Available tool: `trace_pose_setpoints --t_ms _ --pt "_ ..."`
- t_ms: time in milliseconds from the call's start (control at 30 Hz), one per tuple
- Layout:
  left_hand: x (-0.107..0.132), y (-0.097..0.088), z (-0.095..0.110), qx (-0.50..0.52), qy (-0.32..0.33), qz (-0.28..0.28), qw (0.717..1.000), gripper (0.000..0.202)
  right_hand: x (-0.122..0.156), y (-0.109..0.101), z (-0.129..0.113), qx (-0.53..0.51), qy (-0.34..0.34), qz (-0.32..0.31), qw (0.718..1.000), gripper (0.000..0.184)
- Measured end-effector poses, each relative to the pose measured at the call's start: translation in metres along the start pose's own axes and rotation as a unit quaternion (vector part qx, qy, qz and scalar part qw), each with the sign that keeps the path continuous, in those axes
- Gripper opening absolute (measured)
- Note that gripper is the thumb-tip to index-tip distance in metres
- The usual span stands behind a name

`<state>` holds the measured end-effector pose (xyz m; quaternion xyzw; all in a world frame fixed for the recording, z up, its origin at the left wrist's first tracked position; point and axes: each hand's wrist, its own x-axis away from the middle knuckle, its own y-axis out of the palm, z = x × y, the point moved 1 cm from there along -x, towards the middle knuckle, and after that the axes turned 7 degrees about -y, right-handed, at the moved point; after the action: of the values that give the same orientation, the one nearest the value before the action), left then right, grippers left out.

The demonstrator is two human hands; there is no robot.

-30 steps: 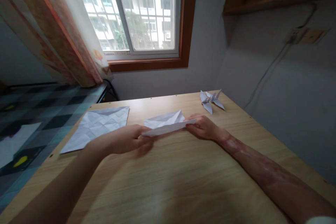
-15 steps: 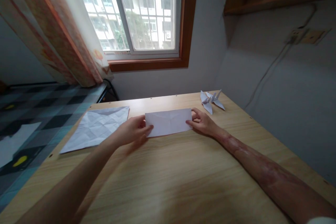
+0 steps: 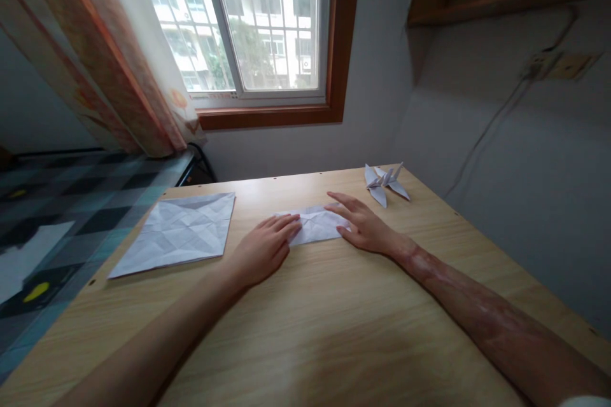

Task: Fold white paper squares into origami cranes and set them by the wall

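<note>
A folded strip of white paper (image 3: pixel 317 226) lies on the wooden table, its surface marked with creases. My left hand (image 3: pixel 267 245) rests flat over its left end, fingers stretched out and covering that part. At the right end, my right hand (image 3: pixel 365 222) is open with fingers spread, the thumb touching or just over the paper's edge. A larger creased white sheet (image 3: pixel 184 229) lies to the left of my left hand. Beyond my right hand sit two white paper cranes (image 3: pixel 384 184), close together near the table's far right corner.
The wooden table (image 3: pixel 286 331) meets a wall at the right and has a window (image 3: pixel 272 25) beyond it. On the left is a checked bed cover (image 3: pixel 90 186) with white paper (image 3: pixel 33 254) on it. A shelf (image 3: pixel 506 0) hangs at the upper right.
The folded paper, held up between both hands before, now lies on the table. My left hand has moved right onto it and flattened; my right hand's fingers have let go and spread.
</note>
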<state>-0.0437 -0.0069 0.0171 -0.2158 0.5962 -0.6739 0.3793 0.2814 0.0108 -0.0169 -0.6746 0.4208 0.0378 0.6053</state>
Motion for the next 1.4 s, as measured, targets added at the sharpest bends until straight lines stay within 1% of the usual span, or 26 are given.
trace_pose_setpoints --t_ms 67,133,233,400,533,667,733,800,933,1000,1033,1133,1167,1233,1300,1333,1400 --pt "0.001 0.004 0.001 0.014 0.003 -0.015 1.000 0.053 0.001 0.002 0.000 -0.012 -0.001 -0.047 0.999 0.057" --pt "0.003 0.006 0.001 0.025 -0.007 -0.017 1.000 0.055 0.002 0.004 0.001 -0.019 0.007 -0.085 0.996 0.062" --pt "0.002 0.006 0.000 0.026 -0.015 -0.015 0.999 0.057 0.003 0.006 0.000 -0.011 0.020 -0.101 0.995 0.069" --pt "-0.003 0.003 -0.005 0.021 -0.013 -0.009 1.000 0.055 0.000 0.004 -0.002 0.007 0.014 -0.098 0.995 0.061" --pt "-0.003 0.001 -0.007 0.025 -0.009 0.015 1.000 0.051 -0.003 0.002 -0.004 0.018 0.000 -0.089 0.996 0.056" --pt "0.000 0.002 -0.004 0.019 -0.003 0.040 0.999 0.050 -0.006 0.000 -0.008 0.038 -0.013 -0.076 0.996 0.044" --pt "0.000 0.004 -0.003 0.015 0.005 0.054 0.998 0.048 -0.006 -0.001 -0.010 0.051 -0.020 -0.071 0.996 0.042" --pt "0.001 0.008 -0.004 0.010 0.011 0.074 0.997 0.044 -0.006 -0.001 -0.011 0.057 -0.025 -0.067 0.996 0.045" --pt "0.002 0.015 -0.012 0.008 0.002 0.109 0.994 0.035 -0.003 0.002 -0.009 0.050 -0.025 -0.059 0.997 0.061" --pt "0.003 0.016 -0.016 0.020 -0.014 0.116 0.993 0.033 -0.002 0.004 -0.007 0.044 -0.016 -0.048 0.998 0.059" --pt "0.003 0.016 -0.017 0.030 -0.025 0.120 0.992 0.032 -0.001 0.004 -0.005 0.037 -0.009 -0.037 0.999 0.053" --pt "0.004 0.013 -0.019 0.066 -0.071 0.138 0.986 0.027 -0.001 0.003 -0.002 -0.009 0.035 0.006 0.999 0.026" --pt "0.004 0.012 -0.019 0.085 -0.090 0.147 0.981 0.026 0.000 0.002 0.000 -0.029 0.056 0.019 0.998 0.025" --pt "0.004 0.011 -0.020 0.145 -0.122 0.167 0.968 0.026 0.000 0.002 0.003 -0.072 0.101 0.051 0.991 0.034" --pt "0.002 0.012 -0.022 0.231 -0.138 0.178 0.947 0.029 0.001 0.004 0.006 -0.126 0.150 0.093 0.976 0.042" --pt "0.001 0.013 -0.023 0.279 -0.142 0.180 0.932 0.030 0.001 0.007 0.007 -0.165 0.176 0.115 0.964 0.044" --pt "-0.001 0.015 -0.026 0.370 -0.149 0.176 0.900 0.033 0.001 0.013 0.011 -0.262 0.227 0.148 0.926 0.044"
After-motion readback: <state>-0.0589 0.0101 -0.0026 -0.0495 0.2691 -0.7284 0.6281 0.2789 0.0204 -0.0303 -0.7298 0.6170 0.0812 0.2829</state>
